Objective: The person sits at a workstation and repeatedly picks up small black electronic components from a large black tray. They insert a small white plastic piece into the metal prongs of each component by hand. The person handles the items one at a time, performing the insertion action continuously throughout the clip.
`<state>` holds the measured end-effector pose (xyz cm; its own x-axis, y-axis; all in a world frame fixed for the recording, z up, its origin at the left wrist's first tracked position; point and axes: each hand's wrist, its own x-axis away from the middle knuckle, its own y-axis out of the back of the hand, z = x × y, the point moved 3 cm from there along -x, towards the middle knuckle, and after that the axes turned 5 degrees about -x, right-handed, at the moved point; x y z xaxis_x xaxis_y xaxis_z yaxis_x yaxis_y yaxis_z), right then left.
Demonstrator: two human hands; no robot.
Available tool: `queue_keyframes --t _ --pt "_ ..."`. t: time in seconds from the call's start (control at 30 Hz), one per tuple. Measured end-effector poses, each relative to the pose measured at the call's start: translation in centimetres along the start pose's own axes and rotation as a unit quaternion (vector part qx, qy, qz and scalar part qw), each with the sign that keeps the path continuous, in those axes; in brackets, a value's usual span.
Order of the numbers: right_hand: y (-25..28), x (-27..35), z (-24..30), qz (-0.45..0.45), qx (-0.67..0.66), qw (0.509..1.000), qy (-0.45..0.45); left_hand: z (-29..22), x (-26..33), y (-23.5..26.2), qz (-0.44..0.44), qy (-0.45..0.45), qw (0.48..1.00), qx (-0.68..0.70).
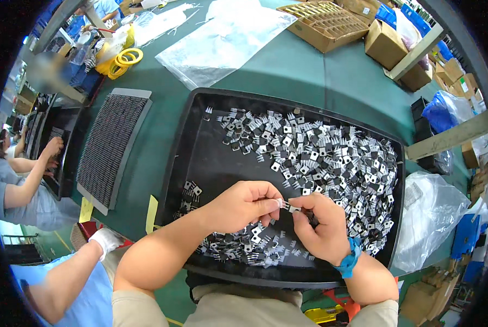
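Closest to me, my left hand (pixel 243 203) and right hand (pixel 321 224) meet over the black tray (pixel 185 143). Both are curled nearly shut, fingertips pinching one small finned component (pixel 288 206) between them, just above the tray's near edge. The loose heap of components (pixel 320 158) fills the tray's right side. The tray sits on the green surface (pixel 309 71).

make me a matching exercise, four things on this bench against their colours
Things:
1. tray
2. tape rolls
3. wristband
4. divided box

Colours:
a. blue
b. brown cardboard
c. black
d. yellow

Pairs: 1-c, 2-d, 3-a, 4-b
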<state>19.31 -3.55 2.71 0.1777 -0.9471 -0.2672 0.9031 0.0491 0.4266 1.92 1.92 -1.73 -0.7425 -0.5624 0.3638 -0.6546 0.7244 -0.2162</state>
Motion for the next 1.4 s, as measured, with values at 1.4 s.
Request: queue_keyframes --t 1.4 --pt "-1.5 0.7 -2.0 0.014 -0.144 0.973 -0.179 0.3 -0.3 0.4 -0.026 0.011 1.0 -0.008"
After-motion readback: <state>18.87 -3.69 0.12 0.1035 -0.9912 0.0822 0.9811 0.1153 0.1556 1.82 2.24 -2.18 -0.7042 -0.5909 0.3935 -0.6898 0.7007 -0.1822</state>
